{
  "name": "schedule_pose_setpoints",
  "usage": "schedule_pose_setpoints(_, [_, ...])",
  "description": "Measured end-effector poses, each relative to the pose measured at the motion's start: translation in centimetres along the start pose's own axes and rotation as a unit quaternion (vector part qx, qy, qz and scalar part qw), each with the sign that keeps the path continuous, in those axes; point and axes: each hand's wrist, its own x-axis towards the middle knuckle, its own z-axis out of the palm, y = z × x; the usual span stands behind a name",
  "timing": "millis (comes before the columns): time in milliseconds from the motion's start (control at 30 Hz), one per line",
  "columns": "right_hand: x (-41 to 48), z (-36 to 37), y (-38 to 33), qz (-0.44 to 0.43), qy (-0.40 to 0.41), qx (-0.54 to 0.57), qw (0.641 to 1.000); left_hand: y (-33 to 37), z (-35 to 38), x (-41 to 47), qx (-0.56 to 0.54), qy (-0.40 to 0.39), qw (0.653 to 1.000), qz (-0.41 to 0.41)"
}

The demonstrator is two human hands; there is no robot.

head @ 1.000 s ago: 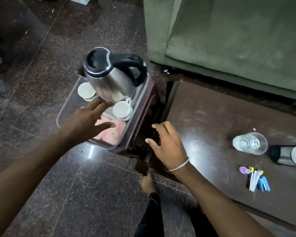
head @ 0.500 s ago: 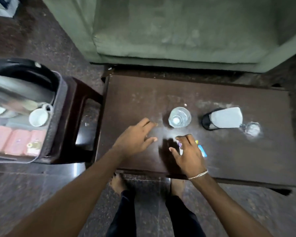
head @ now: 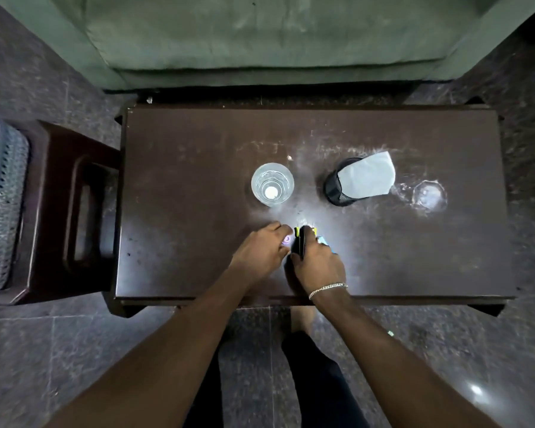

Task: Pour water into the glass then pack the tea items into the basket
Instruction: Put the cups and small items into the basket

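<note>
A clear glass with water in it stands upright near the middle of the dark wooden table. In front of it lies a small bunch of coloured tea sachets, black, yellow and blue. My right hand is closed around that bunch, covering most of it. My left hand is beside it, fingertips curled onto a small purple piece. The grey perforated basket shows only at the far left edge, on a dark stool; its contents are out of view.
A black mesh holder lies on its side with a white tissue in its mouth, right of the glass. A small clear glass dish sits further right. A green sofa runs behind the table. My feet are under its front edge.
The view swung from the basket with the kettle to the table. Both hands came down onto the coloured sachets, and the right hand closed on them.
</note>
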Motion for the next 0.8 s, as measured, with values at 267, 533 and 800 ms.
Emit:
schedule_pose_setpoints(267, [0.1, 0.6, 0.1, -0.011, 0.026, 0.025, 0.999, -0.4, 0.5, -0.5, -0.021, 0.054, 0.998, 0.008])
schedule_pose_setpoints(533, [-3.0, -1.4, -5.5, -0.081, 0.039, 0.041, 0.995, -3.5, -5.8, -6.3, -0.071, 0.154, 0.985, 0.037])
schedule_pose_setpoints(800, [-5.3, -2.4, -19.0, -0.169, 0.072, 0.092, 0.979, -11.1, -14.3, -15.1, -0.053, 0.246, 0.967, -0.03])
